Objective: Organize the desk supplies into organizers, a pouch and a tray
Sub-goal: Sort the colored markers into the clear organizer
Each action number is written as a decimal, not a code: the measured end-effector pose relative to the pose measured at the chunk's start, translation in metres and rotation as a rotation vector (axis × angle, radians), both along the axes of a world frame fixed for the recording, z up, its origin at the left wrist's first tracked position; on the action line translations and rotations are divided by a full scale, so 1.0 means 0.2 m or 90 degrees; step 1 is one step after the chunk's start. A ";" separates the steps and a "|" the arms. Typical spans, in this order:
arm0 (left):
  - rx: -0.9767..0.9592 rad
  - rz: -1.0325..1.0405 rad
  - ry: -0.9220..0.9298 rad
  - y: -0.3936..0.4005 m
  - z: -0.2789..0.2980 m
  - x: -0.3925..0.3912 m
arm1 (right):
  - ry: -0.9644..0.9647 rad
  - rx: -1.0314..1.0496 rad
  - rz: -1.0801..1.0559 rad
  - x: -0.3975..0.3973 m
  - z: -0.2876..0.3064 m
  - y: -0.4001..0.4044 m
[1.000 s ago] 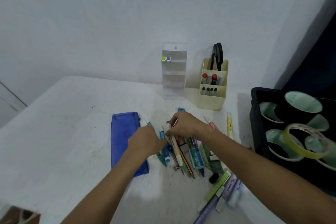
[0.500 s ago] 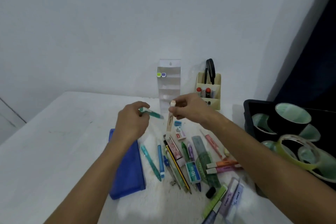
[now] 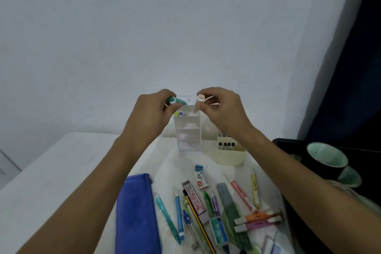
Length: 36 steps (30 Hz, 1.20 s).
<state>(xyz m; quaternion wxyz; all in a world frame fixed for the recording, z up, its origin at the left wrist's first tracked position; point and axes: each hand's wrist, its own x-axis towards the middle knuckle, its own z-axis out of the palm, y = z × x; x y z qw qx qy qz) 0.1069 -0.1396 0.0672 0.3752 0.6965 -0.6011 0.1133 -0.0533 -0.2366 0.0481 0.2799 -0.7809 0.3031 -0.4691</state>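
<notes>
Head view: teal marker [image 3: 176, 100] end-on, peach marker [image 3: 198, 103] upright.

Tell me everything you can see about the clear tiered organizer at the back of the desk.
The clear organizer looks like transparent plastic, tall and narrow, with stacked open tiers. It stands upright near the wall, left of the cream pen holder. Two small pieces, yellow-green and purple, sit in its top tier. Both hands hover before its top, partly hiding it.

A teal marker [image 3: 176, 100] and a peach marker [image 3: 198, 103] are held up at the top of the clear organizer [image 3: 188, 132], which stands upright by the desk's back edge. A blue pouch [image 3: 137, 212] lies flat near the front edge.
</notes>
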 end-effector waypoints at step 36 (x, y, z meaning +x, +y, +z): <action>0.128 0.024 -0.025 -0.41 -0.31 0.09 | 0.281 -0.153 -0.103 0.28 -0.37 -0.24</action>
